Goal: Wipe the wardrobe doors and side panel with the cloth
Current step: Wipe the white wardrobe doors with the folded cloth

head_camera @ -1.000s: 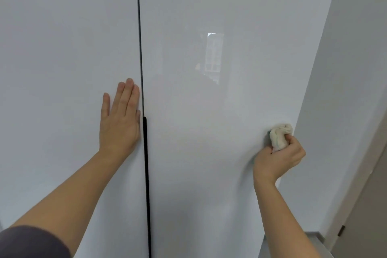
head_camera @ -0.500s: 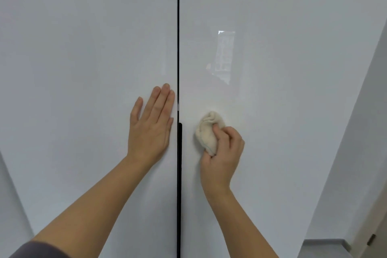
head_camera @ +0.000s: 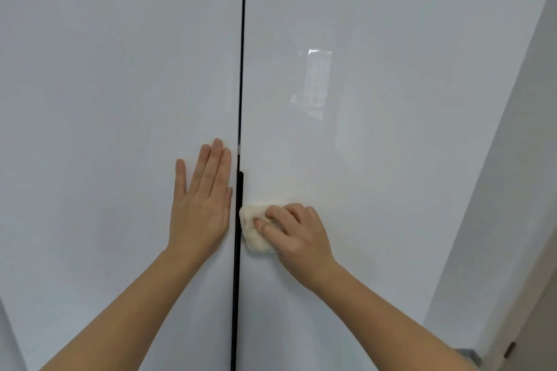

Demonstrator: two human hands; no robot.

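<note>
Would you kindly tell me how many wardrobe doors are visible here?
2: the left door under the flat left hand, and the right door where the right hand holds the cloth. More may lie beyond the frame.

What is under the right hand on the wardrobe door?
A bunched cream cloth, which the right hand grips against the right door. Its left part shows; the rest and the door surface behind it are covered.

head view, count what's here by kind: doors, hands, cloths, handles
doors: 2, left door, right door
hands: 2, left hand, right hand
cloth: 1
handle: 1
total: 6
</note>
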